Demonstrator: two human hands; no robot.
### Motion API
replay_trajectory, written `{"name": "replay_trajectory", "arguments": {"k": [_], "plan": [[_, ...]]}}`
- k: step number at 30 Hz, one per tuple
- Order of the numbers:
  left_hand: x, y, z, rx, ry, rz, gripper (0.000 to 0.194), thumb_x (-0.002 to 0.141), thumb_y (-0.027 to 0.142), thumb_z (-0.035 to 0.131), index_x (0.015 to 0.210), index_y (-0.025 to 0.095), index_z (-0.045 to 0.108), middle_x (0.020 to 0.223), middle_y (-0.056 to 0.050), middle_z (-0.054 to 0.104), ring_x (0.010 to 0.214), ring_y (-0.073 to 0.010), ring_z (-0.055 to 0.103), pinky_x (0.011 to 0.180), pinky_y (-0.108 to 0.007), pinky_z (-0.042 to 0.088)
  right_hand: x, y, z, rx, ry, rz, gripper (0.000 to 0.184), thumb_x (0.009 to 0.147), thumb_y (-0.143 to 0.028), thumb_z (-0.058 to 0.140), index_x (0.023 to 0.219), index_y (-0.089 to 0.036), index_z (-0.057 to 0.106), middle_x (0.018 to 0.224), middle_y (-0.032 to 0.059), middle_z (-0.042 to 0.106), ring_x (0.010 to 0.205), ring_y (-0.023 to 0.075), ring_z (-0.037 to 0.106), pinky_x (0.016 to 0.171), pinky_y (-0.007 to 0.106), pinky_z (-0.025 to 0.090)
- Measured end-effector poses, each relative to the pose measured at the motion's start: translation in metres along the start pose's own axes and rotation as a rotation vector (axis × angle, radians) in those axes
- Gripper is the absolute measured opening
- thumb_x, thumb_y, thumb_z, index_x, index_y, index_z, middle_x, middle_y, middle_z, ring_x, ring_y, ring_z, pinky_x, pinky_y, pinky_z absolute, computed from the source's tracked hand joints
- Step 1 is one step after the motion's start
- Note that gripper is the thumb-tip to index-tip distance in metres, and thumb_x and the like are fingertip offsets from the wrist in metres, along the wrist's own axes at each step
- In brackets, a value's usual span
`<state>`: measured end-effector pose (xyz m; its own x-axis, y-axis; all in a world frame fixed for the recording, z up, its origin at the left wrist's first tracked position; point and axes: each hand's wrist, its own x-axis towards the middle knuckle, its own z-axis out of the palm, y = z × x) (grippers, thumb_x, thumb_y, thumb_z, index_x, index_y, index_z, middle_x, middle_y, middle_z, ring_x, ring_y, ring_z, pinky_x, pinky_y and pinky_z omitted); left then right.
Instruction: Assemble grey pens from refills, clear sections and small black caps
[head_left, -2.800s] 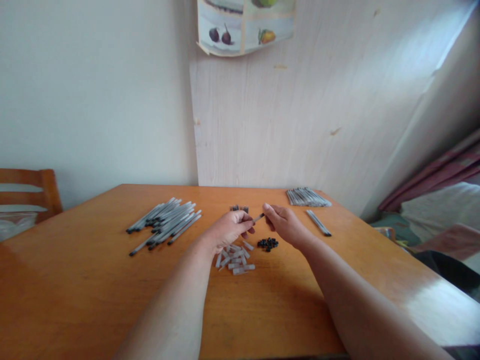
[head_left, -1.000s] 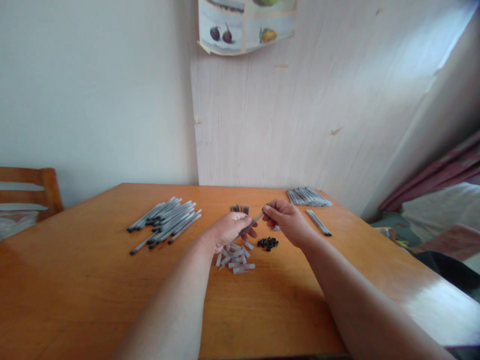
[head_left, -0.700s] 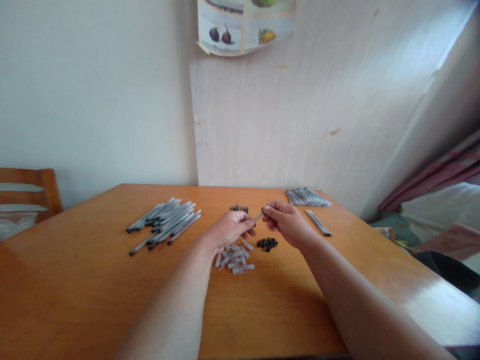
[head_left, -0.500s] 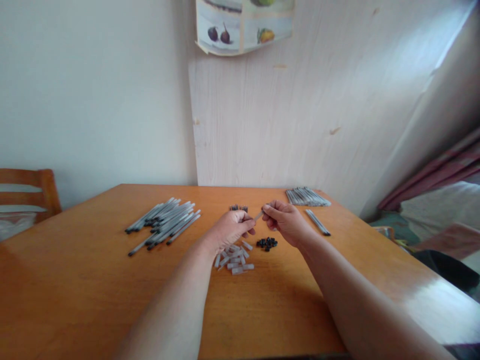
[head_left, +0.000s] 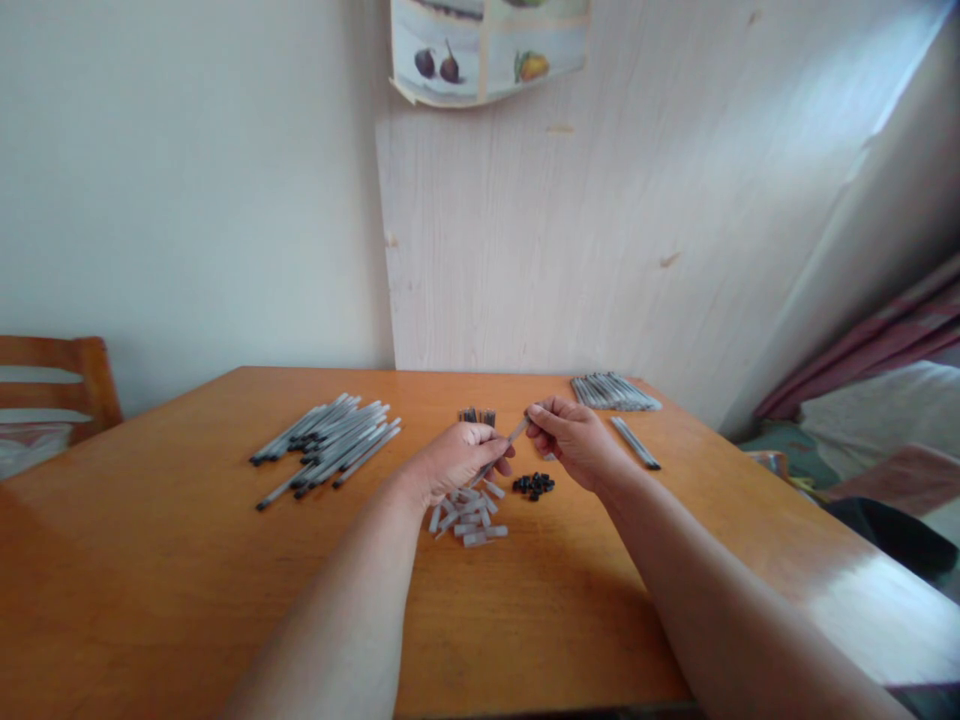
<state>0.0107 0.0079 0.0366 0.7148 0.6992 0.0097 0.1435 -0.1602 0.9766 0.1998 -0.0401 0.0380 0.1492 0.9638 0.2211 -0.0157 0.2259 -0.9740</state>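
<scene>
Between my two hands is a slim translucent pen, tilted up toward the right. My left hand is closed around its lower part, fingers wrapped. At its upper end my right hand pinches with thumb and forefinger; the tip is hidden there. A small whitish piece, perhaps a pen cap, peeks out under the right fingers. Just below the left hand lies a heap of frosted pen caps. Small black plugs are piled below the right hand. Dark thin pieces stand bunched behind the left hand.
To the left spreads a loose pile of pens with black ends. A few pens lie at the right, and a stack of pens sits farther back. All rest on the orange wooden table. A chair stands at the left.
Earlier a dark pen end showed between the hands; now a pale stretch does, and my right fingers cover the tip. A whitish piece has appeared under the right hand. The piles look unchanged.
</scene>
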Motion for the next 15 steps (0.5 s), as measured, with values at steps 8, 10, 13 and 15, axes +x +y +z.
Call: {"name": "replay_trajectory", "arguments": {"k": [8,10,13,15], "plan": [[0.0026,-0.001,-0.0001,0.053,0.058,0.027,0.031,0.081,0.042,0.065,0.087,0.012,0.065,0.081,-0.01,0.071,0.065,-0.0135,0.059,0.061,-0.026,0.042,-0.0008,-0.0015,0.0014,0.04,0.009,0.005,0.036,0.074,-0.049,0.072,0.071,-0.017,0.056,0.063,0.0005,0.061,0.05,0.0085,0.047,0.046,0.023,0.032],[0.0028,-0.0004,0.0006,0.068,0.078,0.033,0.03,0.08,0.041,0.065,0.086,0.012,0.065,0.08,-0.009,0.071,0.065,-0.0133,0.059,0.062,-0.027,0.042,-0.0005,-0.0004,0.0014,0.042,0.013,0.004,0.036,0.074,-0.049,0.072,0.071,-0.017,0.055,0.063,0.0004,0.061,0.049,0.0082,0.047,0.046,0.022,0.032],[0.0029,0.0009,0.0022,0.104,0.111,0.055,0.029,0.078,0.04,0.066,0.083,0.012,0.066,0.078,-0.008,0.07,0.066,-0.0134,0.058,0.064,-0.027,0.042,-0.0001,0.0014,0.0018,0.042,0.017,-0.013,0.036,0.075,-0.049,0.072,0.072,-0.017,0.055,0.063,-0.0001,0.061,0.048,0.0076,0.046,0.045,0.022,0.032],[0.0028,0.0015,0.0031,0.121,0.122,0.069,0.028,0.077,0.04,0.067,0.081,0.012,0.066,0.076,-0.008,0.07,0.066,-0.0137,0.058,0.063,-0.027,0.041,-0.0001,0.002,0.0027,0.047,0.021,-0.021,0.036,0.075,-0.049,0.072,0.072,-0.017,0.055,0.062,-0.0003,0.061,0.048,0.0073,0.046,0.044,0.022,0.031]]}}
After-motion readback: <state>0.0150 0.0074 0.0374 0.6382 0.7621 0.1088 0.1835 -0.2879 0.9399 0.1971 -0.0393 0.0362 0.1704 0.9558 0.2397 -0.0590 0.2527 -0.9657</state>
